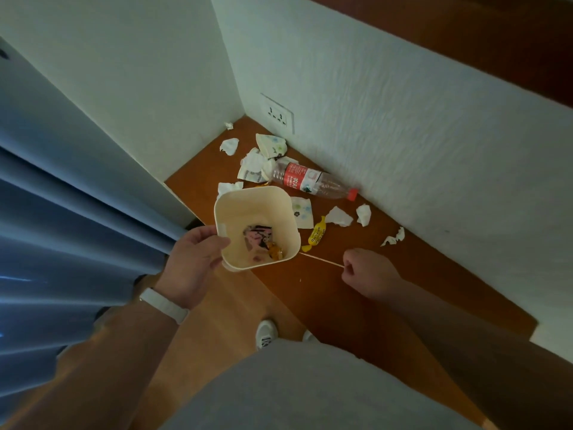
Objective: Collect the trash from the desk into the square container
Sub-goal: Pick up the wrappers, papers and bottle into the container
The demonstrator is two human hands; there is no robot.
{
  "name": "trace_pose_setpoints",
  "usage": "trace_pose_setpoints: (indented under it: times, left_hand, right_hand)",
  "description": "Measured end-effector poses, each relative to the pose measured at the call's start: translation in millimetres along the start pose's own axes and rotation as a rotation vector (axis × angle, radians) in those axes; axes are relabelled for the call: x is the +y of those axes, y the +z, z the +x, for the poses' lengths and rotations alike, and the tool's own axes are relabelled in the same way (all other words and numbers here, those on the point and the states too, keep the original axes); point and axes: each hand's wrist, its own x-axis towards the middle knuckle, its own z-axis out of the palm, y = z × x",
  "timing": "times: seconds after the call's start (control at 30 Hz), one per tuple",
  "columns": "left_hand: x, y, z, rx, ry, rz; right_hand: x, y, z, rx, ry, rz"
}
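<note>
My left hand (192, 259) grips the near left rim of a cream square container (280, 209), held at the desk's front edge. Inside lie a pink and black wrapper (257, 237) and an orange wrapper (274, 251). My right hand (369, 271) pinches one end of a thin pale stick (321, 260) that reaches toward the container's corner. On the brown desk (418, 274) lie a yellow candy wrapper (317, 234), a clear plastic bottle (313, 181) with a red label and cap, and several crumpled white tissues (339, 216).
White walls close the desk at the back and right, with a socket plate (277, 113) in the corner. Torn flowered paper (269, 144) is piled near the corner. A blue curtain (62, 228) hangs at left. Below are a wooden floor and a white shoe (266, 333).
</note>
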Motion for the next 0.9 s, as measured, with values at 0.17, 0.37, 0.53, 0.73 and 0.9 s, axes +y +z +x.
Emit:
trace_pose_setpoints:
  times: [0.17, 0.37, 0.53, 0.73, 0.9]
  left_hand:
    - [4.5, -1.8, 3.2, -0.025, 0.006, -0.002]
    - [9.1, 2.2, 9.1, -0.042, -0.014, 0.001]
    - [10.5, 5.0, 11.0, -0.08, -0.021, 0.015]
    - [10.7, 3.7, 6.3, -0.118, -0.026, 0.036]
    - [7.5, 3.2, 4.9, -0.118, -0.047, 0.052]
  right_hand:
    - [-16.9, -39.5, -24.0, 0.175, 0.103, 0.237]
    - [-49.9, -93.0, -51.8, 0.381, 0.052, 0.408]
    - [-77.8, -104.5, -51.7, 0.364, -0.049, 0.395]
    - [-95.4, -98.8, -19.3, 0.356, -0.077, 0.225]
    - [-103.1, -94.2, 9.4, 0.335, -0.116, 0.137]
